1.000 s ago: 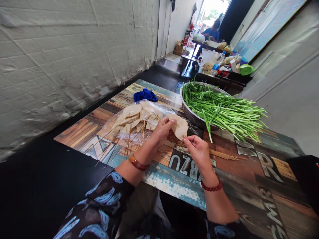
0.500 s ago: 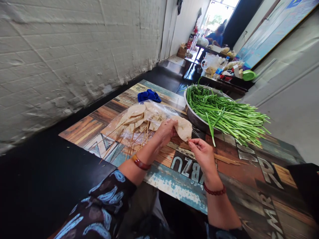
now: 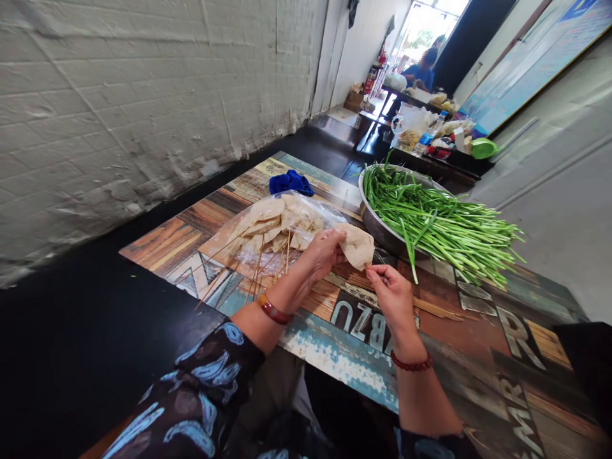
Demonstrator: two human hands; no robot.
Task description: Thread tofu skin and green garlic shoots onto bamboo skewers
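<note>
My left hand [image 3: 326,255] grips the upper left edge of a thin beige sheet [image 3: 356,246], its fingers pressed together. At the sheet's lower right corner, my right hand [image 3: 392,290] is closed in a pinch. Whether a stick is between those fingertips is too small to tell. Left of my hands, a pile of similar beige sheets [image 3: 261,223] lies on and partly under a clear plastic bag [image 3: 321,210]. Several thin wooden skewers [image 3: 257,271] stick out from the pile toward the near table edge.
A metal basin [image 3: 382,234] heaped with long green stalks [image 3: 444,223] stands at the right. A blue cloth [image 3: 291,183] lies behind the pile on the patterned table [image 3: 349,376]. Farther back are a cluttered table and a person in blue [image 3: 423,76].
The view has shifted slightly, so the scene sits a little farther right. Both hands keep nearly the same hold on the sheet.
</note>
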